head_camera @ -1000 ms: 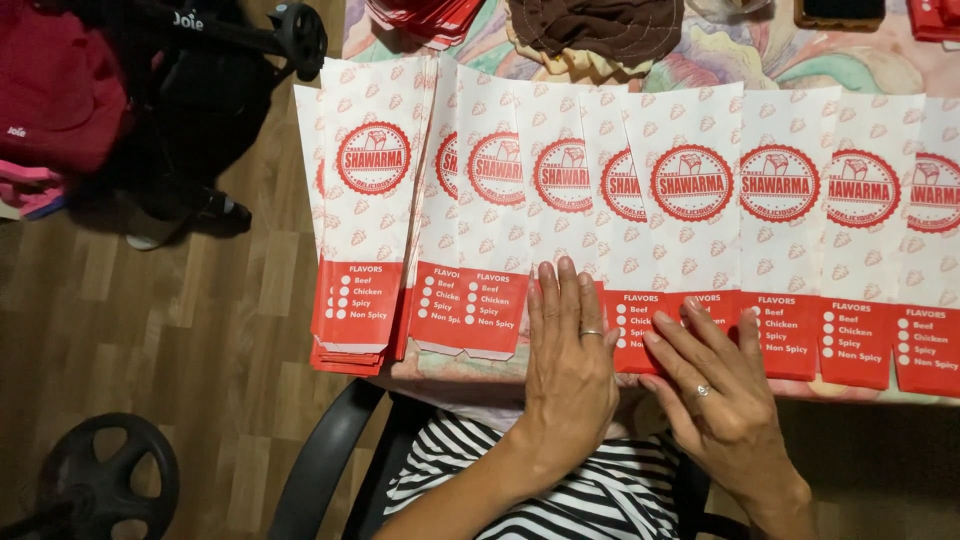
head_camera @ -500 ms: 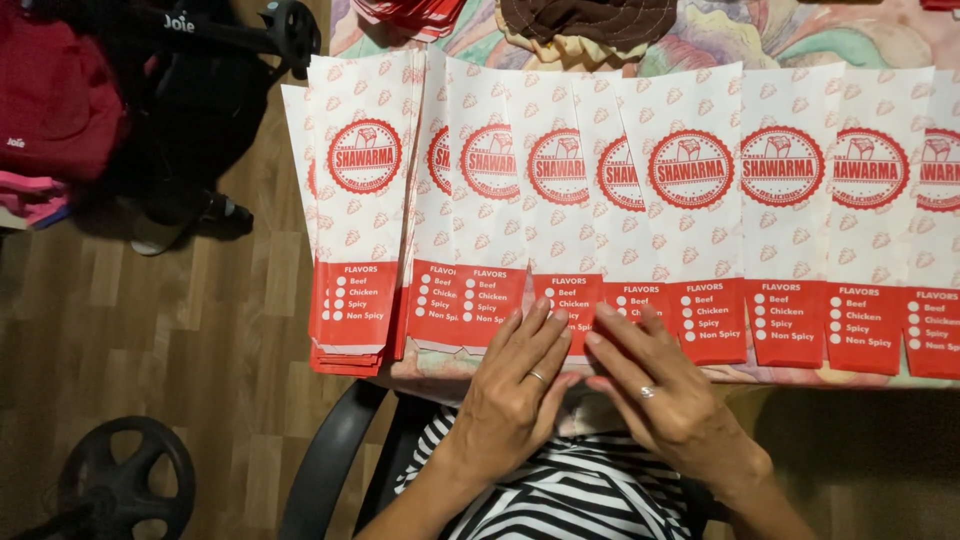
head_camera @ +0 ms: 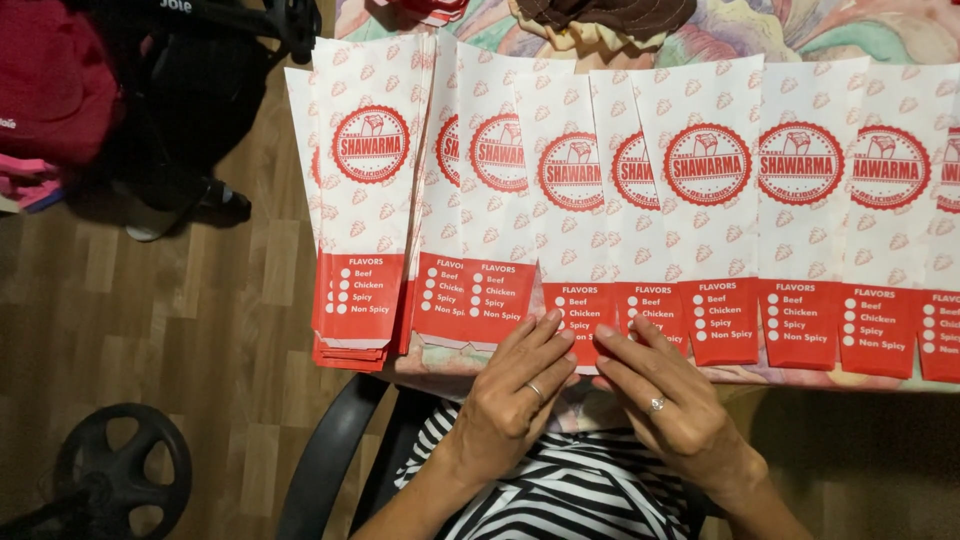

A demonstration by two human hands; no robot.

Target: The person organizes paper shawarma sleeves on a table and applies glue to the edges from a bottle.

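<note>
On the desk (head_camera: pixel 800 30) edge before you: stacked paper bags (head_camera: pixel 365 200) at far left; a fanned row of bags (head_camera: pixel 700 200) rightward. Your left hand (head_camera: pixel 515 395), fingers together, flat, tips on one bag's (head_camera: pixel 580 300) red end; your right hand (head_camera: pixel 665 400) likewise beside it.

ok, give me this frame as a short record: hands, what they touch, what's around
left hand: flat, fingertips on the bottom red edge of a paper sleeve, ring on one finger
right hand: beside it, fingertips on the next sleeve's red edge, ring on one finger
sleeves: white and red, overlapping in a row along the table edge
stack: at the row's left end
floor: wood
</note>
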